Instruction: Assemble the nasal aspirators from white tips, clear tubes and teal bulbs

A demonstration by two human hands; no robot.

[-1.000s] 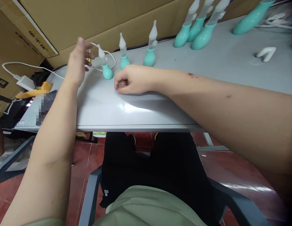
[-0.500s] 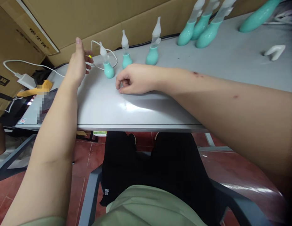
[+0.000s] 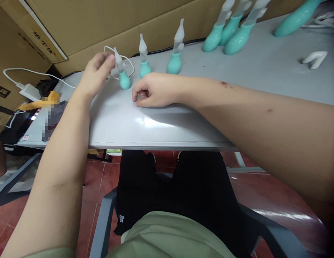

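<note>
One teal bulb aspirator (image 3: 125, 81) stands on the grey counter (image 3: 115, 123), tip up, just beside the person's left hand (image 3: 96, 73). A second aspirator (image 3: 145, 68) and a third aspirator (image 3: 174, 64) stand in line to its right. From where I stand, the left hand's thumb and fingers are bent toward each other at the white tip (image 3: 117, 56) of the first; whether they touch it, I cannot tell. The right hand (image 3: 154, 90) rests on the counter in front of the second, loosely curled, with no object visible in it. Handling assessment: the aspirator appears light, and its rounded bulb probably soft, liable to dent under pressure and perhaps slippery, given its gloss. The clear neck (image 3: 121, 67) looks stiffer and is judged the sounder place to grip, with thumb and forefinger on opposite sides. The tip is narrow, possibly flexible, and might bend or pull loose if lifted by itself. Footing is judged poor: the base is rounded, so a sideways knock could topple it into the white cable (image 3: 133, 66) looped behind.
</note>
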